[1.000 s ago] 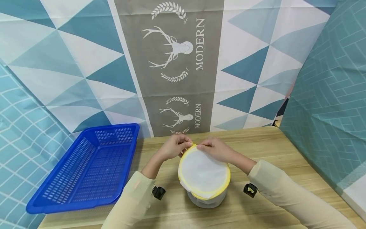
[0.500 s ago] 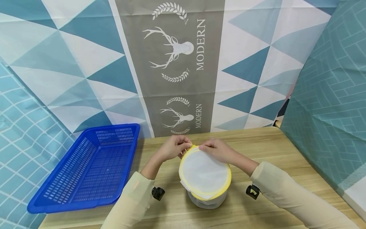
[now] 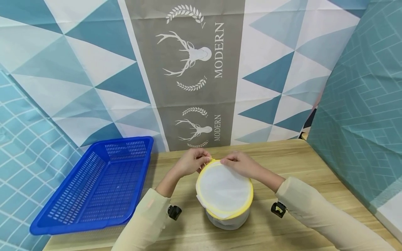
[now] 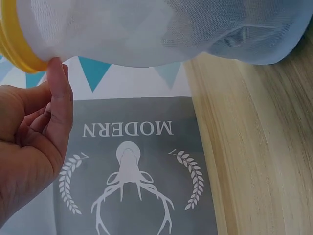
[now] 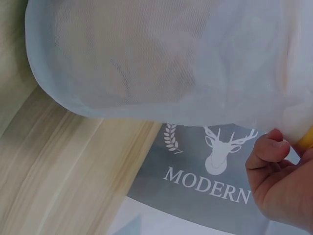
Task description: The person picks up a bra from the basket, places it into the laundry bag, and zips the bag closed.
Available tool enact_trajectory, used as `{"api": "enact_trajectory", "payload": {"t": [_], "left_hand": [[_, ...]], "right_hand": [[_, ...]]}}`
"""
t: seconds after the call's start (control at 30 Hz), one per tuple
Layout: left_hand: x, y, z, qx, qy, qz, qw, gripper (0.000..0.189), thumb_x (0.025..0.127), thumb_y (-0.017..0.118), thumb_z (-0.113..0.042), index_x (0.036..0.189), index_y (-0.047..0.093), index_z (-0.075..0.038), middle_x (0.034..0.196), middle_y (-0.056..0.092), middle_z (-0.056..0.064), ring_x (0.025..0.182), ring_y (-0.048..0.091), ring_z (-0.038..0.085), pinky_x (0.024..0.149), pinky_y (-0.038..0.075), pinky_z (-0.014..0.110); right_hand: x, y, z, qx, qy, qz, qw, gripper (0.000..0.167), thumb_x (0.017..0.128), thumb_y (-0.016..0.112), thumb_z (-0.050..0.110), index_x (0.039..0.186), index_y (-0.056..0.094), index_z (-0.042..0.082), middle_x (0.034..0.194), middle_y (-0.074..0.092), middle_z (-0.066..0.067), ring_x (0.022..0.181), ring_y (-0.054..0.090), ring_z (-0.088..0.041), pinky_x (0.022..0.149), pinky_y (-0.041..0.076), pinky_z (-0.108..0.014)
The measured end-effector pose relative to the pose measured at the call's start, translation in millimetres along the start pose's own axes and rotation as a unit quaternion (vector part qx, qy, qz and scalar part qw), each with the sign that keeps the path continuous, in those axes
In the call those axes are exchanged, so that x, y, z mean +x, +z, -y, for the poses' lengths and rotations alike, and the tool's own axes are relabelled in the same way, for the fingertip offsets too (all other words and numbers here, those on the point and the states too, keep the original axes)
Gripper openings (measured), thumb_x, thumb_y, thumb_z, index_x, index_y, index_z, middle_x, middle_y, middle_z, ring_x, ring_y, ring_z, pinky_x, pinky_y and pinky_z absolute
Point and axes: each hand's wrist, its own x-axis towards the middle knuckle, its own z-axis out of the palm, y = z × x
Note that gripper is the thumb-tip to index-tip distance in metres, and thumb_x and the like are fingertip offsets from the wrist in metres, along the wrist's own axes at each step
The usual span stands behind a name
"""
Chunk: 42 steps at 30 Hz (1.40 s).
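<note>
A round white mesh laundry bag (image 3: 224,190) with yellow trim stands on the wooden table, its flat top facing up. At the far-left part of its rim, my left hand (image 3: 192,162) pinches the yellow edge beside what looks like a small zipper pull (image 3: 213,159). Just to the right, my right hand (image 3: 241,164) pinches the same rim between thumb and fingers. The left wrist view shows the yellow trim (image 4: 19,46) at the left fingertips. Sheer mesh (image 5: 146,58) fills the upper part of the right wrist view, and the right fingers grip near the yellow edge at its right side.
To the left stands a blue plastic basket (image 3: 142,188) with slotted walls. The wooden table (image 3: 301,167) meets a patterned cloth backdrop (image 3: 201,97) at the rear. Tiled-pattern sheets hang on both sides. A black wrist camera (image 3: 174,212) sits below the left sleeve.
My right hand has shifted slightly to the right along the yellow rim, away from the left fingers. The left hand keeps its place, and the bag has hardly moved.
</note>
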Motion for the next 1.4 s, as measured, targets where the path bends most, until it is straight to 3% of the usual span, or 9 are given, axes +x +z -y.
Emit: {"api": "enact_trajectory", "payload": {"t": [0.33, 0.67, 1.13, 1.4], "left_hand": [[4.3, 1.2, -7.3, 0.018, 0.004, -0.002, 0.9998, 0.014, 0.095, 0.055, -0.016, 0.097, 0.064, -0.005, 0.075, 0.065, 0.007, 0.060, 0.061, 0.012, 0.057, 0.055, 0.037], [4.0, 1.1, -8.7, 0.020, 0.002, -0.004, 0.9998, 0.014, 0.095, 0.055, -0.014, 0.097, 0.064, -0.005, 0.074, 0.065, 0.007, 0.057, 0.060, 0.011, 0.061, 0.055, 0.044], [2.6, 3.0, -8.8, 0.023, 0.011, -0.005, 0.9997, 0.014, 0.094, 0.055, -0.016, 0.096, 0.065, -0.006, 0.074, 0.065, 0.007, 0.059, 0.060, 0.011, 0.054, 0.054, 0.030], [2.9, 3.9, -9.3, 0.018, 0.013, -0.006, 0.9997, 0.013, 0.094, 0.055, -0.014, 0.095, 0.064, -0.005, 0.074, 0.065, 0.007, 0.059, 0.060, 0.011, 0.059, 0.055, 0.044]], "right_hand": [[10.6, 0.0, 6.1, 0.032, -0.032, 0.027, 0.9986, 0.029, 0.094, 0.055, 0.033, 0.107, 0.070, 0.012, 0.098, 0.065, -0.004, 0.082, 0.053, -0.013, 0.071, 0.046, -0.028], [10.7, -0.7, 5.5, 0.032, -0.021, 0.020, 0.9991, 0.023, 0.093, 0.057, 0.027, 0.097, 0.071, 0.009, 0.093, 0.064, -0.005, 0.079, 0.051, -0.013, 0.067, 0.045, -0.027], [5.3, -0.7, 1.9, 0.032, -0.016, 0.008, 0.9993, 0.023, 0.094, 0.057, 0.028, 0.094, 0.071, 0.010, 0.087, 0.061, -0.005, 0.075, 0.050, -0.014, 0.064, 0.043, -0.027], [3.6, -1.6, 2.0, 0.033, -0.015, 0.002, 0.9993, 0.023, 0.094, 0.057, 0.027, 0.095, 0.071, 0.009, 0.088, 0.062, -0.005, 0.076, 0.050, -0.014, 0.065, 0.043, -0.027]]}}
